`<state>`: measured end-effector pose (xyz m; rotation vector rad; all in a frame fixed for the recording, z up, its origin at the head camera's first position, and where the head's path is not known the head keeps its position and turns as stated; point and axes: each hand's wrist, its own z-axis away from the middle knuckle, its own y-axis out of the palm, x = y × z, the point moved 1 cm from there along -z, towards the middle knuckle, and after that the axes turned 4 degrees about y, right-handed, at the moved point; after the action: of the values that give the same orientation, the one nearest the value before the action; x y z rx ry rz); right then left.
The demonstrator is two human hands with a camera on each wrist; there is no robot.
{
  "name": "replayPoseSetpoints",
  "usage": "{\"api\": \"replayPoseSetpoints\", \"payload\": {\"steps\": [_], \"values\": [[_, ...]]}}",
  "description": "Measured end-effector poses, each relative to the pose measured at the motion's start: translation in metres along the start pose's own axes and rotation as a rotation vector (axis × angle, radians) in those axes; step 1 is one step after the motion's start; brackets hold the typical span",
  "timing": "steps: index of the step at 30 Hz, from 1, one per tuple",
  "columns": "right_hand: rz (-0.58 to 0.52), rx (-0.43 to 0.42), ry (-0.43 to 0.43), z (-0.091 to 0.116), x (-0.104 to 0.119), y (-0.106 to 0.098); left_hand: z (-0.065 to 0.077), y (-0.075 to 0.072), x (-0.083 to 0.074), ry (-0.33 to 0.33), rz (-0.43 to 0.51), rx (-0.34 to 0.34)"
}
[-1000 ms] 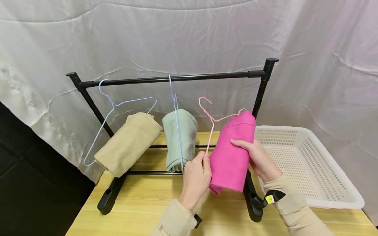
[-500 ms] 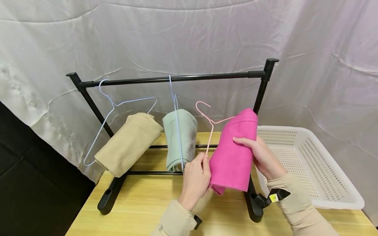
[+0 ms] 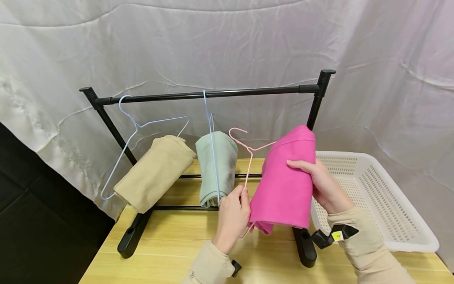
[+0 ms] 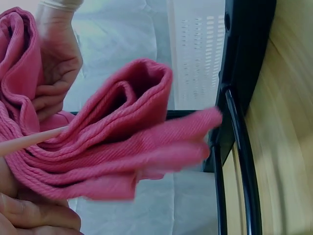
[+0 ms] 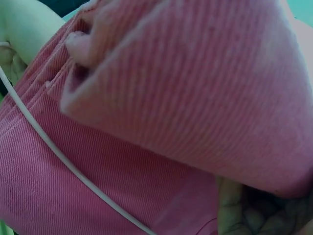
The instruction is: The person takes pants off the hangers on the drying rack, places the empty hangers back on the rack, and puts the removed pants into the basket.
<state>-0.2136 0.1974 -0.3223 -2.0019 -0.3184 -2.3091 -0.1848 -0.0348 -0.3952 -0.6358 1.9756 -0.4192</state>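
Note:
In the head view my left hand [image 3: 232,217] pinches the left side of a pink hanger [image 3: 250,149], whose hook tilts up and leftward, off the rail. Over that hanger hangs a folded pink ribbed garment [image 3: 283,189]. My right hand [image 3: 329,187] grips the garment's right side, thumb on the front and fingers behind it. The left wrist view shows the stacked cloth layers [image 4: 112,161] with the hanger wire [image 4: 34,141] running into them. From the right wrist, an upper fold [image 5: 195,98] lifts away from the layer below, and the wire [image 5: 78,171] crosses that lower layer.
A black rack's rail [image 3: 255,92] runs behind my hands. Blue hangers on it carry a folded beige cloth [image 3: 156,173] and a folded light green cloth [image 3: 218,165]. To the right, a white perforated basket [image 3: 400,197] sits on the wooden table [image 3: 170,248].
My right hand has moved right with the pink garment, and the hanger's right end has slipped out of sight under it. The hook has tipped lower and leftward; my left hand barely moved.

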Motion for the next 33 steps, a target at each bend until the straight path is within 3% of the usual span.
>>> {"api": "replayPoseSetpoints", "payload": {"steps": [17, 28, 33], "values": [[-0.015, 0.024, -0.021, 0.009, 0.013, 0.0, 0.0, -0.003, 0.006, -0.031, 0.058, -0.001], [-0.071, 0.019, -0.053, 0.014, 0.02, -0.001, -0.003, -0.005, 0.011, -0.138, 0.183, 0.082], [-0.095, 0.012, -0.063, 0.018, 0.023, -0.003, -0.003, -0.005, 0.013, -0.194, 0.306, 0.13]]}}
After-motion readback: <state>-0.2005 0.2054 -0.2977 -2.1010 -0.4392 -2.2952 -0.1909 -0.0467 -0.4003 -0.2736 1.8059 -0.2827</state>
